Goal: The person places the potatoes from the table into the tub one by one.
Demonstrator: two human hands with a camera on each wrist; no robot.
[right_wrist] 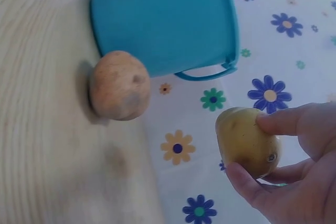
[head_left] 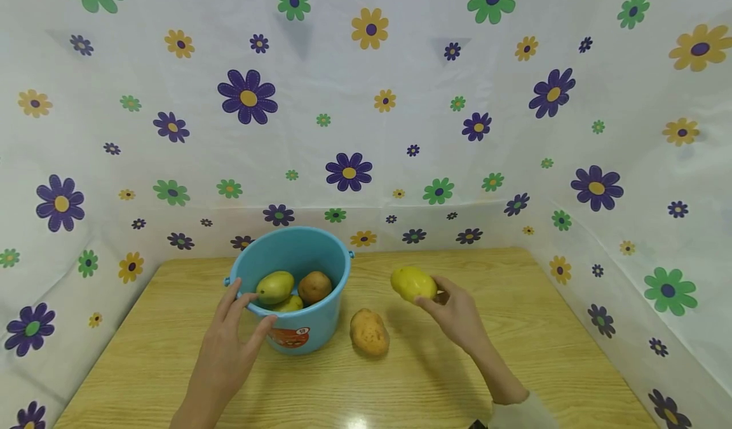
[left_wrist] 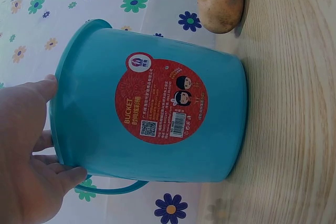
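A blue bucket (head_left: 311, 327) with a red label stands upright on the table. My left hand (head_left: 225, 343) holds its near-left rim, the thumb against the front and the other fingers spread along the edge. Inside the bucket lie a greenish-yellow mango (head_left: 276, 286), a brown potato (head_left: 315, 287) and a partly hidden yellow fruit (head_left: 290, 304). To the right of the bucket, above the table, my right hand (head_left: 457, 314) pinches a yellow mango (head_left: 413, 284) between thumb and fingers. Another potato (head_left: 369, 333) lies on the table between the bucket and that hand.
The wooden table (head_left: 503, 365) ends at a white flower-patterned cloth (head_left: 423, 136), which rises behind it and along both sides. The bucket's handle (left_wrist: 118, 188) hangs down along its outside.
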